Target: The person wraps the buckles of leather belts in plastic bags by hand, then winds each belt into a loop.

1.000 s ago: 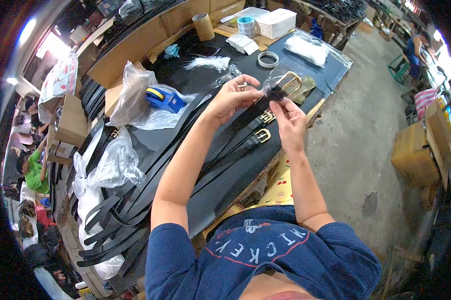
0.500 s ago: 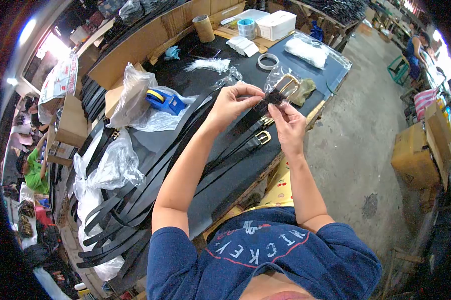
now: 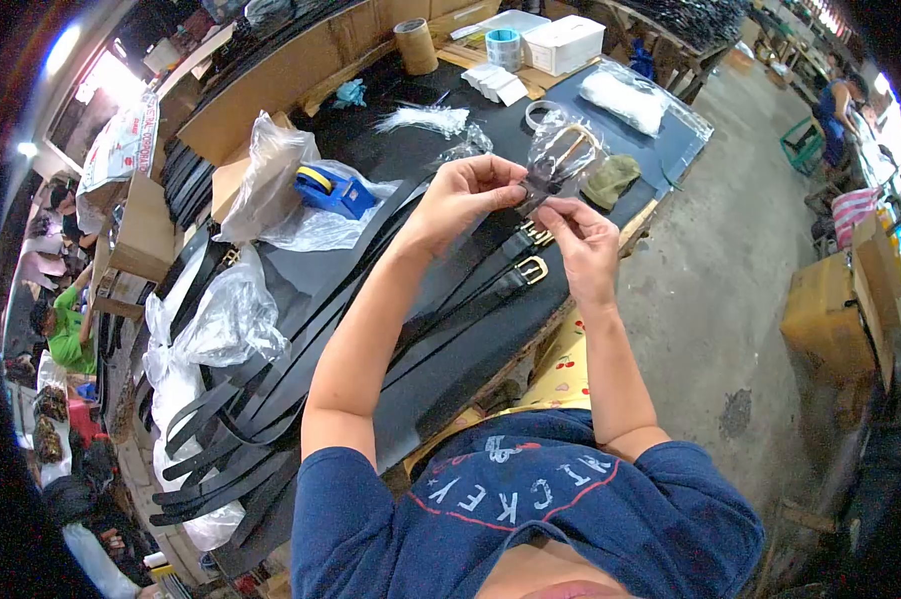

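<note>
In the head view, my left hand [image 3: 468, 200] pinches the black belt's end just below its gold buckle [image 3: 575, 150]. Clear plastic wrap [image 3: 547, 160] covers the buckle. My right hand [image 3: 585, 248] is closed, thumb and fingertips pinching the same belt close to my left fingertips. Beneath my hands, other black belts [image 3: 370, 290] lie in long strips across the table. Two more gold buckles, one of them a square buckle [image 3: 532, 270], rest near the table edge by my right wrist. The held belt's strap is partly hidden by my hands.
On the black table [image 3: 410, 399] sit a blue tape dispenser [image 3: 332, 192] on plastic bags, white ties [image 3: 425, 121], a tape roll [image 3: 543, 116], a cardboard tube [image 3: 416, 47], a white box [image 3: 564, 45] and an olive cloth [image 3: 610, 182]. Cartons [image 3: 830, 309] stand on the right floor. Other people are in the background.
The wrapped buckle has tilted upward and away from my right hand, whose fingers now sit lower on the belt. My left hand still pinches it. The camera view has shifted slightly.
</note>
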### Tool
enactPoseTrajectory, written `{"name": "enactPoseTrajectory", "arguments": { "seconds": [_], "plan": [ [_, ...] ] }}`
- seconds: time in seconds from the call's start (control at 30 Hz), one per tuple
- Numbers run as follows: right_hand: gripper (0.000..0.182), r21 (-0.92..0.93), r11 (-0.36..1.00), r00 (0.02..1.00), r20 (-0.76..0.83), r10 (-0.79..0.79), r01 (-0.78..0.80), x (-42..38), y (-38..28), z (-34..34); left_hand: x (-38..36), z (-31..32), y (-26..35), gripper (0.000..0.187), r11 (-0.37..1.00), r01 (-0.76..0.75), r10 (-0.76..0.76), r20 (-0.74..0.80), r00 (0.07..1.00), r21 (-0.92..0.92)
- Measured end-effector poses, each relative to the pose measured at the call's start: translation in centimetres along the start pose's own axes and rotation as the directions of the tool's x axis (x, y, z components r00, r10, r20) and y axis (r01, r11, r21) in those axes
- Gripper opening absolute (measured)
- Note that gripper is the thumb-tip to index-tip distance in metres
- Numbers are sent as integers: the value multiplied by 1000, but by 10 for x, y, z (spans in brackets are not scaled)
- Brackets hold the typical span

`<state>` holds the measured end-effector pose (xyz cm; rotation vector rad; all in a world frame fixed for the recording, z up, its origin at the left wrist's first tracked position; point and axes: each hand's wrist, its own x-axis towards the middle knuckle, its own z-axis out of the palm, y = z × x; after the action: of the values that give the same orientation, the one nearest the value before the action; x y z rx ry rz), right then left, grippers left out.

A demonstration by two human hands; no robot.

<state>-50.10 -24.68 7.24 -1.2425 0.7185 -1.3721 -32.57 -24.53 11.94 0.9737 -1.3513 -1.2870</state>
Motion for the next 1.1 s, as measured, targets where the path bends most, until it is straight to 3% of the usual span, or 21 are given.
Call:
{"name": "enactPoseTrajectory", "arguments": {
  "seconds": [0.13, 0.3, 0.33, 0.47, 0.53, 0.63, 0.7, 0.73, 0.83, 0.87, 0.93, 0.97, 1.1],
  "plan": [
    [6, 121, 992, 993, 113, -34, 20, 8, 4, -6, -1, -4, 6, 18, 997, 52, -47, 91, 995, -54],
    [9, 384, 917, 965, 261, 8, -112, 11, 0, -4, 2, -12, -1, 21, 970, 144, -93, 249, 964, -198],
    [9, 385, 916, 964, 264, 9, -114, 11, -5, -2, 2, -11, 0, 20, 949, 183, -97, 316, 944, -256],
    [14, 373, 920, 966, 259, 19, -118, 7, -23, 6, 1, -9, -9, 32, 909, 217, -88, 347, 934, -355],
    [15, 248, 961, 947, 318, 41, -125, 7, -22, 0, 1, -8, -11, 37, 912, 197, -61, 355, 933, -360],
    [15, 233, 969, 943, 332, -3, -79, 11, -12, -5, -5, 0, -11, 36, 899, 236, -112, 326, 939, -369],
    [14, 222, 974, 938, 345, -41, -39, 16, -7, -6, -9, 6, -8, 26, 903, 199, -82, 302, 950, -381],
    [13, 204, 979, 957, 286, -55, -4, 19, -6, -3, -9, 4, -10, 26, 904, 196, -81, 297, 951, -380],
    [12, 226, 974, 986, 168, -11, -27, 22, -17, 18, -21, 5, 9, 15, 966, 156, -163, -17, 986, -205],
    [14, 267, 961, 993, 108, 50, -78, 23, -22, 24, -24, 4, 9, 15, 967, 153, -162, -26, 986, -203],
    [11, 239, 971, 995, 97, -15, -9, 28, -15, 29, -29, 5, 12, 16, 994, 72, -88, -196, 977, -86],
    [10, 256, 966, 993, 117, -11, -20, 27, -16, 31, -33, 9, 14, 19, 995, -48, 28, -216, 976, -90],
    [9, 262, 963, 990, 141, 26, -63, 27, -21, 43, -38, 4, 23, 21, 996, -70, 54, -252, 966, -53]
  ]
}}
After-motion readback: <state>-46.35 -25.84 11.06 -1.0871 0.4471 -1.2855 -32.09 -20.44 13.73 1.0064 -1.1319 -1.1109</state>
